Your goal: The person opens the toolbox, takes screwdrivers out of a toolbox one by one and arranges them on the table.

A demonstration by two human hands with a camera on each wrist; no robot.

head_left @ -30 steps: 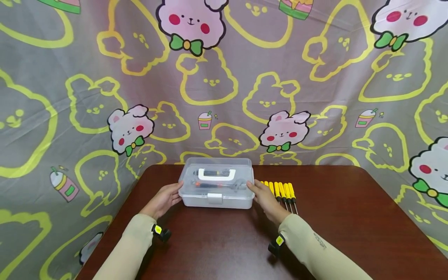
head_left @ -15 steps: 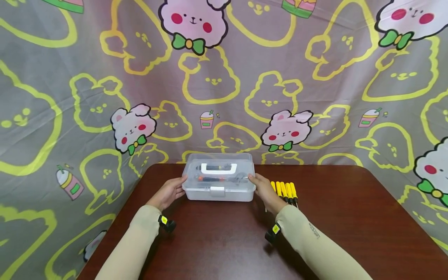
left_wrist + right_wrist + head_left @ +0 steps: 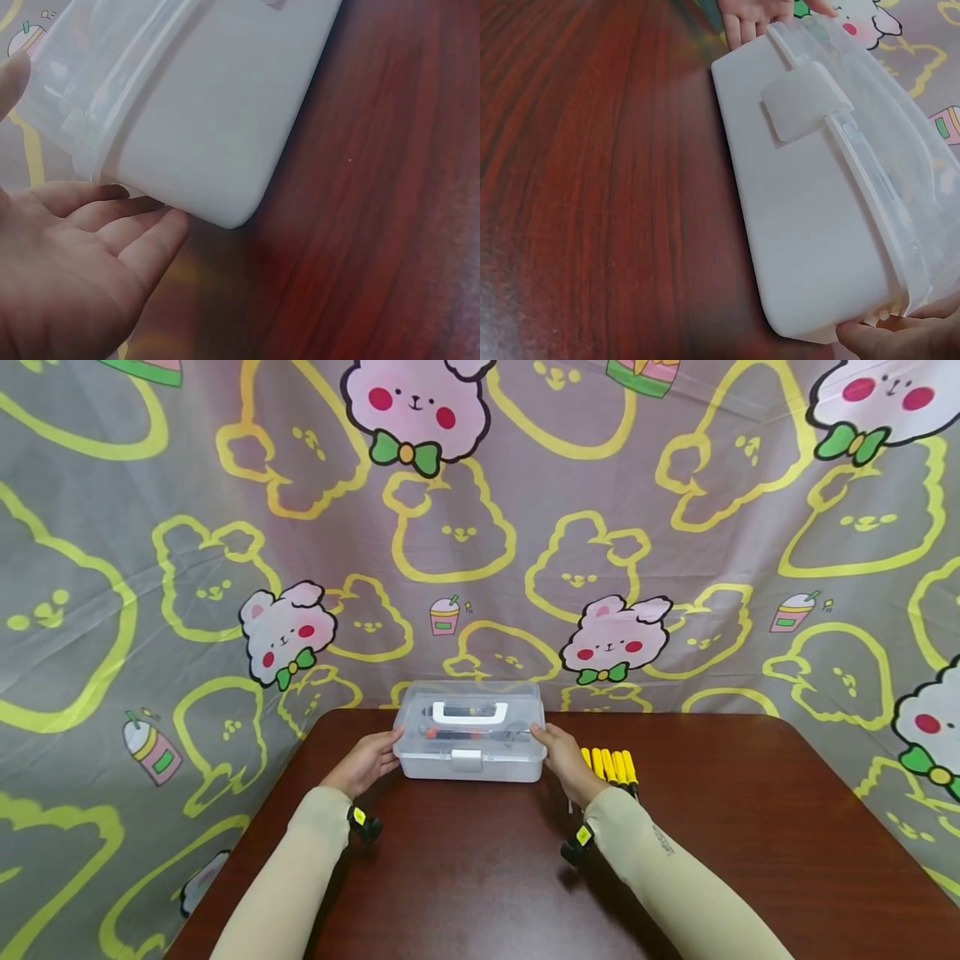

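A translucent plastic toolbox, its lid down and its front latch closed, is at the far side of the table. Through the lid I see a wrench head and an orange-and-dark tool, partly blurred by the plastic. The left hand grips the box's left end, thumb up by the lid and fingers low on the side. At the right end, the right hand holds the box, its thumb on the lid's edge; in the right wrist view its fingers reach the lower corner. A white carry handle lies across the lid.
Several yellow-handled screwdrivers lie in a row just right of the box, partly behind the right hand. The dark red-brown table ends at a patterned cloth hanging close behind the box.
Both hands have moved the toolbox away from the person, closer to the table's back edge and the cloth. Their hold on its ends looks the same. The head view has shifted slightly.
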